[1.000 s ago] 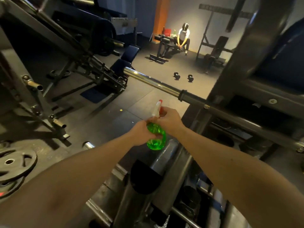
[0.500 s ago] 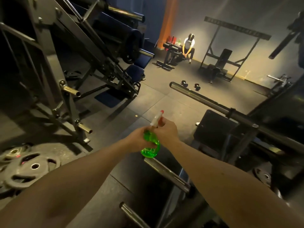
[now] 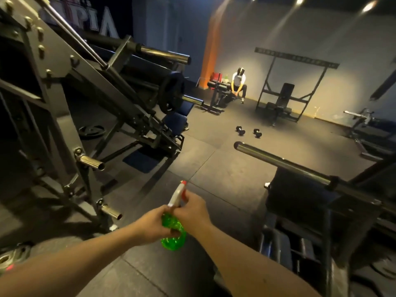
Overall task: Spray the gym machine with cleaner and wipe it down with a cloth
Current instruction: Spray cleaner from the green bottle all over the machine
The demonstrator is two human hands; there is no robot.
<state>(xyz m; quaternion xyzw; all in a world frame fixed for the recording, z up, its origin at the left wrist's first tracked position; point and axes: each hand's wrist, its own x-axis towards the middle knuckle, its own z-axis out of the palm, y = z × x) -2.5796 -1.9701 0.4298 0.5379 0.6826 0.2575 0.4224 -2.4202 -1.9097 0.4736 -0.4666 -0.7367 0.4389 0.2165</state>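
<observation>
Spray bottle point(image 3: 173, 241) (green) held by left hand point(image 3: 150, 227) and right hand point(image 3: 192, 213) fingers point(image 3: 186, 196).

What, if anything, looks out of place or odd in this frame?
Two dumbbells lie loose on the open floor, and a weight plate lies flat on the floor under the machine frame, not on a peg. No spill or damage shows. The left hand and right hand grip the spray bottle; no cloth is in view.

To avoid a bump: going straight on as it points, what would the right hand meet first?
The right hand, holding the spray bottle, likely meets the left machine frame first; depth is unclear.
</observation>
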